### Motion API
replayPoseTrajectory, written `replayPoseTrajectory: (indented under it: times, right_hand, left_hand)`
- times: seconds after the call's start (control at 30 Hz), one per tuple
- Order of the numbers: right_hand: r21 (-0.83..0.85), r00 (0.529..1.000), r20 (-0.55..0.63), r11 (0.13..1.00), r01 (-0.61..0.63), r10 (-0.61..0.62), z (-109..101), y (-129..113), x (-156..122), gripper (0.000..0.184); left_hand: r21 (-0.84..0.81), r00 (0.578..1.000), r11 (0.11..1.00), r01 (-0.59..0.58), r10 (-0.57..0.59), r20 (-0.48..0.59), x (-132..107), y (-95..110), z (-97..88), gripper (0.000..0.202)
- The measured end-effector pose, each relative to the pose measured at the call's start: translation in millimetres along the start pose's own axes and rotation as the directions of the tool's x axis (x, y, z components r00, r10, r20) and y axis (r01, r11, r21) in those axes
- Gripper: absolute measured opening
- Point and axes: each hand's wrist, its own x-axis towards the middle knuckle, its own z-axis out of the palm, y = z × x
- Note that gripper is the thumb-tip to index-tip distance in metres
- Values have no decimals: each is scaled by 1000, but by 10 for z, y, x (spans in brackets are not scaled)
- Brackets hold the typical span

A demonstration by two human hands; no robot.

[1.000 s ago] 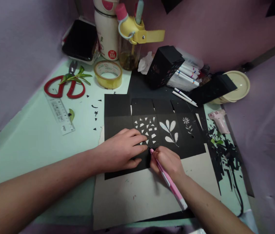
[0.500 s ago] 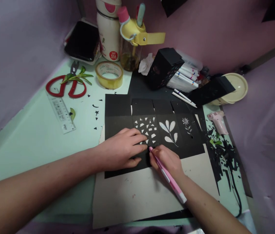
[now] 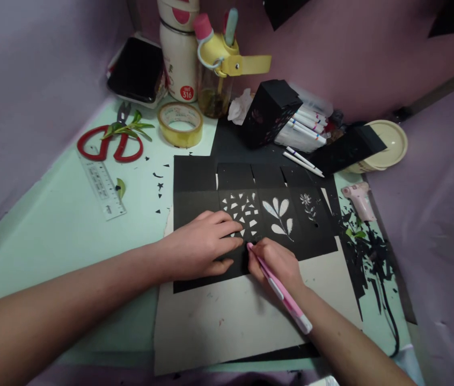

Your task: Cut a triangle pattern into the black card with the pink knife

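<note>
A black paper sheet (image 3: 195,177) with cut-out panels lies flat on a grey cardboard mat (image 3: 227,321). The panels show small triangles, a leaf sprig (image 3: 278,215) and a tiny flower (image 3: 307,202). My left hand (image 3: 200,246) lies flat on the sheet with fingers stretched out, pressing it down beside the triangle panel. My right hand (image 3: 277,262) is closed round a pink craft knife (image 3: 281,289), its tip touching the paper just below the triangles, close to my left fingertips.
Red scissors (image 3: 106,145), a ruler (image 3: 102,185) and a tape roll (image 3: 180,123) lie at the left back. Bottles (image 3: 178,48), a black paper box (image 3: 269,112), markers (image 3: 305,126), a cream lid (image 3: 390,142), a pink glue gun (image 3: 358,198) and black scraps (image 3: 367,252) crowd the back and right.
The knife's tilt shifts slightly as my right hand works at the same spot; my left hand stays pressed on the sheet.
</note>
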Motion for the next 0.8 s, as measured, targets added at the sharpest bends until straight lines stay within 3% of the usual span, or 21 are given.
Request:
replayPoseTrajectory:
  times: [0.8]
  right_hand:
    - [24,999,-13,999,-46,46,-20,-5,16,20]
  left_hand:
    - [5,1000,1000,5,-5,13,2,-2,11,28]
